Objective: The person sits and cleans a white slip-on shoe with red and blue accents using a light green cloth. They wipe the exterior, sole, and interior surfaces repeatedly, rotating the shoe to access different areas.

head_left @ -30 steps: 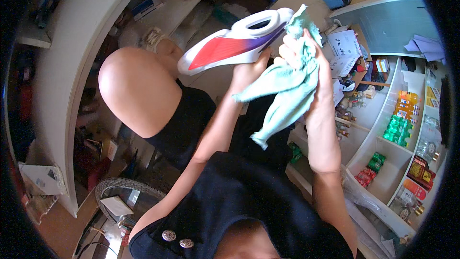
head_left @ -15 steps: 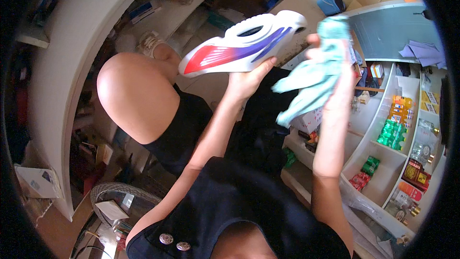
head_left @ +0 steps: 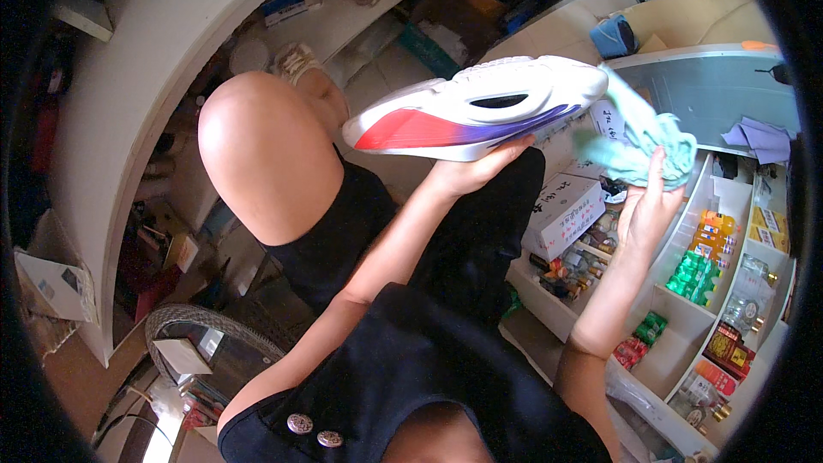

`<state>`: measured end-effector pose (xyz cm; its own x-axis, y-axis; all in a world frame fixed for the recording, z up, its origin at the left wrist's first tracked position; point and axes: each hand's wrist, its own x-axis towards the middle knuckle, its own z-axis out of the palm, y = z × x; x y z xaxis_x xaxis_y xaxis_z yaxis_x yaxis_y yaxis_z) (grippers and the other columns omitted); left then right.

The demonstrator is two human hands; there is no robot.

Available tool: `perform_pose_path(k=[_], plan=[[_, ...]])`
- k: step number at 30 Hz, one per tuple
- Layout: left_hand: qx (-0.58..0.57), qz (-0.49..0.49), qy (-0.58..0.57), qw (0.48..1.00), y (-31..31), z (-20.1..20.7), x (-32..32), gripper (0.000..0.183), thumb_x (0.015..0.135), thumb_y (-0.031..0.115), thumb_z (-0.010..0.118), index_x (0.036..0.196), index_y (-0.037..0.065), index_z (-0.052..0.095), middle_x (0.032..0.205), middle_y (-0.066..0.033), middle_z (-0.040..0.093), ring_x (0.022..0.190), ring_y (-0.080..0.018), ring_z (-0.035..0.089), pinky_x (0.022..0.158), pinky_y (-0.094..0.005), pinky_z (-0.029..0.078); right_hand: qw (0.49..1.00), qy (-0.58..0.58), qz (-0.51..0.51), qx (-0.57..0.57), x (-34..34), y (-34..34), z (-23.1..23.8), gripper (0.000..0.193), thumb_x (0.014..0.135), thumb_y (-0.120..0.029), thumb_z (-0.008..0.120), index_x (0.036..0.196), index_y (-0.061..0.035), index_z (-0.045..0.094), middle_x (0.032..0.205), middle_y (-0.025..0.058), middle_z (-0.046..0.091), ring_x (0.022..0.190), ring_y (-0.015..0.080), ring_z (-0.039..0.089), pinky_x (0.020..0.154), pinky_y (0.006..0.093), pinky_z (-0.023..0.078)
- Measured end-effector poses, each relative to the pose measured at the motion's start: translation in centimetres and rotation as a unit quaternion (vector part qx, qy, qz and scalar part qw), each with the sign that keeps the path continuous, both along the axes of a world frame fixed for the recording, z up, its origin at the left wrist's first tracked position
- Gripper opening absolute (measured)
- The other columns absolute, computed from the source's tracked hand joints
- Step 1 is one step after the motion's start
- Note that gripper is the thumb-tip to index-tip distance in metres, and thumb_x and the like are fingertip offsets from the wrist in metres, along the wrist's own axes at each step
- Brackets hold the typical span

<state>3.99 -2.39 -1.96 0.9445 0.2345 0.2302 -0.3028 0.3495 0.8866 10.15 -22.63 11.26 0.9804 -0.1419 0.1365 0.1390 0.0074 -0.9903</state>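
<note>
My left hand grips a white shoe sole from below, its fingers partly hidden behind the piece. The sole has a ridged upper edge, a dark oval opening and a red-to-purple side. It lies roughly level in the air above my lap, one end pointing left. To its right, my right hand is closed on a crumpled light green cloth. Part of that cloth reaches toward the sole's right end; whether they touch I cannot tell. A blurred flap of cloth hangs just below this end.
On the right stand white shelf compartments with green bottles, orange bottles and small boxes. A white printed carton sits beyond my knee. A blue bucket is at the back right. A wheel leans at lower left.
The sole has shifted right and slightly down, and now lies more level. My right hand has moved right and down, bunching the cloth that hung loose before. The view has shifted a little.
</note>
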Motion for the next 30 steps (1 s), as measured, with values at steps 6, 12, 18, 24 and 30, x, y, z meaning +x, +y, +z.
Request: perform_pose_path(k=[6, 12, 18, 24, 30], plan=[[0.040, 0.063, -0.036, 0.997, 0.1, 0.8, -0.1, 0.037, 0.082, 0.011, 0.073, 0.117, 0.002, 0.064, 0.113, -0.0093, 0.066, 0.105, -0.0198, 0.060, 0.096, -0.0342, 0.043, 0.975, -0.196, -0.021, -0.097, -1.3, 5.2, 2.4, 0.043, 0.092, 0.003, 0.052, 0.134, 0.0052, 0.044, 0.134, 0.0201, 0.052, 0.121, 0.0272, 0.054, 0.099, 0.0400, 0.047], [-0.004, 0.001, 0.002, 1.000, 0.1, 1.7, -0.4, 0.039, 0.085, 0.013, 0.072, 0.121, 0.002, 0.060, 0.120, -0.0113, 0.062, 0.111, -0.0204, 0.056, 0.099, -0.0350, 0.042, 0.918, -0.324, 0.032, -0.228, -1.3, 8.3, 1.0, 0.045, 0.087, -0.002, 0.056, 0.131, 0.0054, 0.049, 0.137, 0.0200, 0.049, 0.124, 0.0292, 0.050, 0.105, 0.0422, 0.038], [0.013, -0.022, 0.025, 0.999, -2.5, -3.2, -0.7, 0.058, 0.084, 0.020, 0.069, 0.136, 0.005, 0.047, 0.139, -0.0154, 0.049, 0.132, -0.0279, 0.042, 0.111, -0.0411, 0.029, 0.709, -0.336, 0.323, -0.529, -5.3, 16.2, -7.3, 0.035, 0.075, -0.003, 0.053, 0.106, 0.0081, 0.066, 0.123, 0.0237, 0.060, 0.123, 0.0342, 0.052, 0.112, 0.0485, 0.031], [0.200, 0.048, 0.002, 0.979, -2.5, -5.9, 0.5, 0.053, 0.084, 0.020, 0.066, 0.133, 0.008, 0.049, 0.135, -0.0174, 0.051, 0.129, -0.0317, 0.046, 0.107, -0.0452, 0.034, 0.674, -0.433, 0.305, -0.516, -0.6, 13.5, -5.0, 0.032, 0.080, -0.011, 0.053, 0.101, 0.0100, 0.066, 0.110, 0.0217, 0.065, 0.114, 0.0305, 0.058, 0.103, 0.0403, 0.044], [0.365, 0.001, 0.063, 0.929, -2.7, -3.3, 1.6, 0.048, 0.082, 0.031, 0.065, 0.124, 0.010, 0.054, 0.127, -0.0161, 0.056, 0.120, -0.0317, 0.053, 0.101, -0.0459, 0.040, 0.823, -0.104, 0.194, -0.524, 4.5, 9.0, -2.1, 0.039, 0.083, 0.001, 0.053, 0.122, 0.0073, 0.052, 0.112, 0.0232, 0.061, 0.111, 0.0367, 0.056, 0.101, 0.0420, 0.042]])
